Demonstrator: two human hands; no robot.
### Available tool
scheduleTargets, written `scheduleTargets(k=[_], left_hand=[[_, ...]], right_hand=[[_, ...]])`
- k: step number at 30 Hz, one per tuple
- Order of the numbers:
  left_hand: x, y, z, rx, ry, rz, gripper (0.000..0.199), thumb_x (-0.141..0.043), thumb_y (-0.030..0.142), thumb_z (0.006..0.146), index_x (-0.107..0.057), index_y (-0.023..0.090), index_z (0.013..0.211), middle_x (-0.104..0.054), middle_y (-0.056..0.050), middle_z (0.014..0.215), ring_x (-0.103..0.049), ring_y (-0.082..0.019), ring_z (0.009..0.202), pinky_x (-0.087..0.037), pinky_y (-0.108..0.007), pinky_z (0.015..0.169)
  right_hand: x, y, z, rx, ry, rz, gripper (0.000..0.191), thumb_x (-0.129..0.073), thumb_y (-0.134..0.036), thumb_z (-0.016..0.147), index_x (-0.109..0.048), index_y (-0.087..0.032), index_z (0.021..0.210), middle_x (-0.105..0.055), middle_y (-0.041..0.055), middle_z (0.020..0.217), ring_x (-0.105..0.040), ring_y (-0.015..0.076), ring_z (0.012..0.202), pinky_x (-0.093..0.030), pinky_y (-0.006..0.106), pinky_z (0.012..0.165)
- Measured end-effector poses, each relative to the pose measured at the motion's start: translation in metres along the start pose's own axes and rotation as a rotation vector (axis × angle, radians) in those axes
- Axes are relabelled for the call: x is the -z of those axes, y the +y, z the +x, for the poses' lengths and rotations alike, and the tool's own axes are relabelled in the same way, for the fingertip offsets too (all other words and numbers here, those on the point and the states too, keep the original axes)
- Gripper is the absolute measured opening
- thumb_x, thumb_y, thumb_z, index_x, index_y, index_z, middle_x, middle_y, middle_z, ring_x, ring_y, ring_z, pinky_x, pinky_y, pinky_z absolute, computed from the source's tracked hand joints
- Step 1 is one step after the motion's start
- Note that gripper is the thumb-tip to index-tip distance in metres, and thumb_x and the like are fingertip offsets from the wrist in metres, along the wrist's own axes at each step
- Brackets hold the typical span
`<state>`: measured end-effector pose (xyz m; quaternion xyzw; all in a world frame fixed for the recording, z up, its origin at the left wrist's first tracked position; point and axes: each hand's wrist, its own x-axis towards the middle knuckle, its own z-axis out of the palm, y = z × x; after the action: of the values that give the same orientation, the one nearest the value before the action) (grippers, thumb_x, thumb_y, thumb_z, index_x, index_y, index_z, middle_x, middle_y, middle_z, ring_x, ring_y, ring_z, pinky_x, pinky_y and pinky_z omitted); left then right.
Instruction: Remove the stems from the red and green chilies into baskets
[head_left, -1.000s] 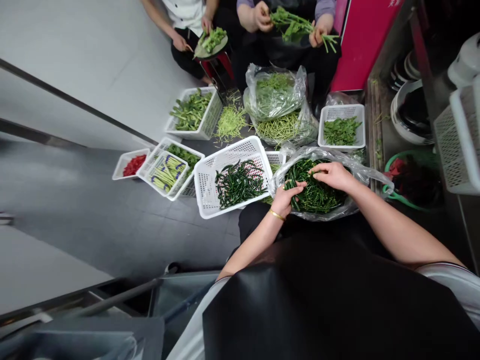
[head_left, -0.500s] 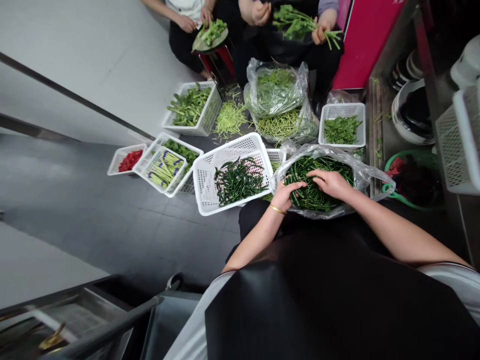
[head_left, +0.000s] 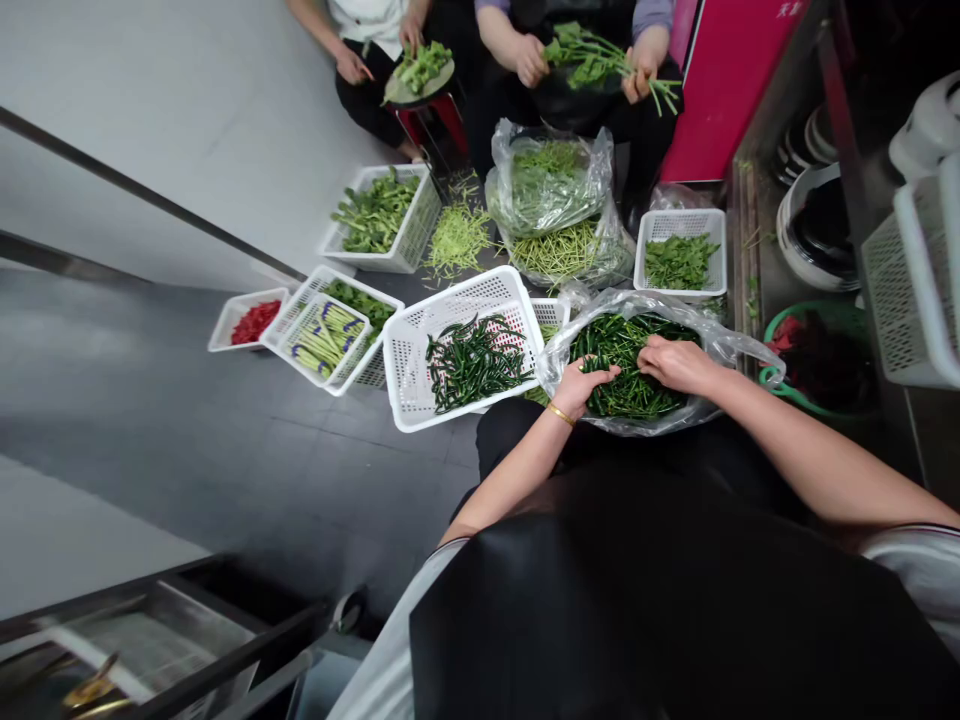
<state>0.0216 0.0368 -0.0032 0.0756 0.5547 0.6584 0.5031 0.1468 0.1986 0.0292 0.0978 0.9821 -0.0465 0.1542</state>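
Note:
A clear plastic bag (head_left: 739,350) full of long, thin green chili peppers (head_left: 626,340) lies open in front of my lap. At its left side is my left hand (head_left: 581,385), with a bracelet on the wrist; the fingers are curled around some chilies, thumb laid over them. My right hand (head_left: 679,365) is deeper in the bag on the right, its fingertips pinched together on the chilies; the exact stem it grips is hidden. Just left of the bag, a white perforated basket (head_left: 409,375) holds a smaller heap of green chilies (head_left: 480,365).
Further left stand baskets of red peppers (head_left: 255,320) and banded green stalks (head_left: 328,340). Beyond are a bag of greens (head_left: 551,185), trimmings (head_left: 457,238) and a basket of leaves (head_left: 681,262). Two people sit opposite, one holding leafy stems (head_left: 592,58). Shelving (head_left: 915,300) is on the right.
My right hand has moved slightly right, its fingers closing into a pinch among the chilies. My left hand has shifted slightly. Opposite, a person's hand has come down to the leafy stems.

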Motion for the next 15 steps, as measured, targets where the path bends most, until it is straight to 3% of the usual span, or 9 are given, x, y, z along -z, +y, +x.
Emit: scheduleTargets(k=[5, 11, 15], left_hand=[[0.005, 0.004, -0.001, -0.040, 0.037, 0.106, 0.031, -0.086, 0.024, 0.047, -0.064, 0.015, 0.066, -0.069, -0.003, 0.067, -0.061, -0.015, 0.063, -0.052, -0.031, 0.068], [0.010, 0.002, -0.001, -0.010, -0.023, 0.019, 0.030, -0.084, 0.026, 0.048, -0.069, 0.014, 0.072, -0.074, -0.007, 0.078, -0.065, -0.018, 0.073, -0.053, -0.035, 0.077], [0.003, -0.005, 0.001, -0.015, -0.038, -0.006, 0.031, -0.081, 0.021, 0.048, -0.069, 0.013, 0.075, -0.075, -0.007, 0.083, -0.063, -0.016, 0.073, -0.051, -0.034, 0.078]], right_hand=[[0.001, 0.003, -0.003, -0.163, -0.004, -0.016, 0.030, -0.039, -0.024, 0.097, -0.065, -0.012, 0.106, -0.059, 0.0161, 0.107, -0.063, 0.0199, 0.081, -0.039, 0.028, 0.063], [0.002, 0.006, -0.015, -0.253, 0.134, 0.016, 0.038, -0.032, -0.034, 0.100, -0.064, -0.019, 0.114, -0.060, 0.0120, 0.111, -0.061, 0.0211, 0.084, -0.039, 0.029, 0.066], [-0.007, -0.003, -0.013, -0.203, 0.005, -0.023, 0.037, -0.035, -0.032, 0.099, -0.063, -0.019, 0.119, -0.058, 0.0137, 0.113, -0.062, 0.0211, 0.082, -0.039, 0.029, 0.064]])
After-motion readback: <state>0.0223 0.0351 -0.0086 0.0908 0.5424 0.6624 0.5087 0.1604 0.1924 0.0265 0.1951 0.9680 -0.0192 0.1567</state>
